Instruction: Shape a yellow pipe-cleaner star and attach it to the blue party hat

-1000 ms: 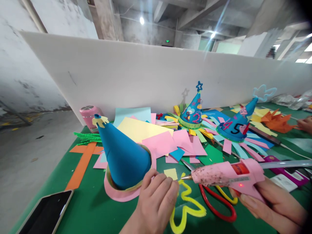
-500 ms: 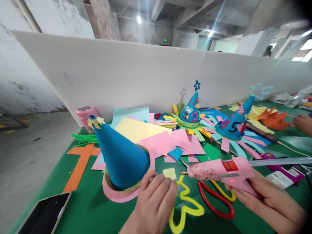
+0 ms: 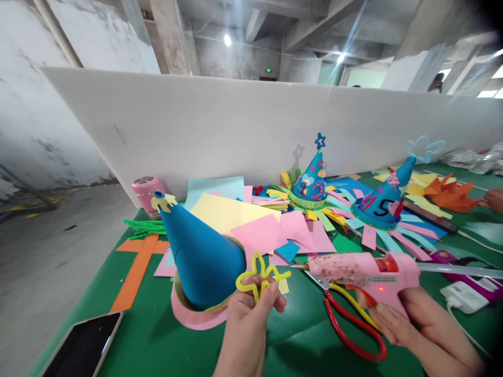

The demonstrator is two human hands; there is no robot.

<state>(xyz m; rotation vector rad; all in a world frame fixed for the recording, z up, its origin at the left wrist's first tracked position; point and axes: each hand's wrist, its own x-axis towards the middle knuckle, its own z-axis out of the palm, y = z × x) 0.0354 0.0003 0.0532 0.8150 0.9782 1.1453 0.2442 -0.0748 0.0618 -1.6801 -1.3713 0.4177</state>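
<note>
My left hand [image 3: 251,309] pinches a yellow pipe-cleaner star [image 3: 259,275] and holds it up above the green table [image 3: 149,345], just right of a plain blue paper cone hat [image 3: 200,251] with a pink brim. My right hand [image 3: 416,324] grips a pink hot glue gun [image 3: 365,269], its red light on. The gun's nozzle points left, a short gap from the star. Red-and-yellow scissors [image 3: 349,330] lie on the table under the gun.
Two decorated blue cone hats [image 3: 312,180] [image 3: 383,196] stand among coloured paper sheets [image 3: 236,212] before a white partition board [image 3: 236,120]. A dark phone [image 3: 80,348] lies front left, a pink cup [image 3: 147,191] at the back. Another person's hand [image 3: 495,199] rests far right.
My left hand has picked the yellow star up off the table and raised it beside the blue hat. The glue gun stays nearly level, nozzle still pointing left.
</note>
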